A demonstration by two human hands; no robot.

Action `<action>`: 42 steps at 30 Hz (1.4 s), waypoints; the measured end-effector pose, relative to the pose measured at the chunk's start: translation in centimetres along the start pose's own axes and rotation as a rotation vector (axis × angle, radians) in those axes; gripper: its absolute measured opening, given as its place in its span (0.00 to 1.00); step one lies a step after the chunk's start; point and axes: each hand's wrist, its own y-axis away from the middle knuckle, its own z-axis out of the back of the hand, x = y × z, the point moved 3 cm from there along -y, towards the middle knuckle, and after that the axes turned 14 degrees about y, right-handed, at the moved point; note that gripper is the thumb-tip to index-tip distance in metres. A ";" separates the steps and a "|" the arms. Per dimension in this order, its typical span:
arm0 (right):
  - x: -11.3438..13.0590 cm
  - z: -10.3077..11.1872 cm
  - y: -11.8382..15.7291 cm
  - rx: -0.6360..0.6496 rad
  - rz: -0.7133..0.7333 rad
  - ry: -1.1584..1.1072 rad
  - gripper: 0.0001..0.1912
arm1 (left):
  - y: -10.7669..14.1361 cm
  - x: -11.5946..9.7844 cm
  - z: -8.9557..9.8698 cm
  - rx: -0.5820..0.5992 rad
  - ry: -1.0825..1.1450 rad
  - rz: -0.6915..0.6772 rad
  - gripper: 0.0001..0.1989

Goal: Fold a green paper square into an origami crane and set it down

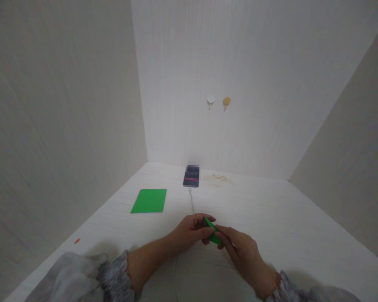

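A small folded piece of green paper (214,239) is held between my two hands, above the white table. My left hand (193,228) grips it from the left, thumb on the near face and fingers behind; a ring shows on one finger. From the right, my right hand (241,247) pinches the same paper with thumb and fingers. The fingers cover part of the folds, so the full shape is hidden. To the left on the table lies a flat green square of paper (149,201), apart from both hands.
A dark, pixelated phone-like device (192,176) sits near the back wall, with a pale cable (192,201) running toward me. A small orange piece (77,240) lies at the left edge. White (211,100) and yellow (227,101) hooks are on the back wall. Walls rise on both sides.
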 end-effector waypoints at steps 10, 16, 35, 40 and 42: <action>-0.1 0.2 -0.1 -0.071 -0.132 -0.042 0.08 | 0.2 0.0 0.2 -0.006 -0.021 -0.005 0.18; 0.4 0.5 -0.6 -0.073 -0.077 -0.221 0.09 | -0.1 -0.1 0.7 -0.096 -0.050 -0.045 0.11; 0.1 0.9 0.0 -0.200 0.188 -0.187 0.11 | 1.6 -3.5 -1.0 0.051 -0.275 -0.447 0.04; 0.2 1.2 0.2 -0.257 0.187 -0.154 0.11 | 2.0 -3.9 -1.3 0.058 -0.320 -0.464 0.02; 0.3 1.3 0.2 -0.267 0.179 -0.134 0.11 | 2.0 -3.8 -1.2 0.056 -0.323 -0.450 0.02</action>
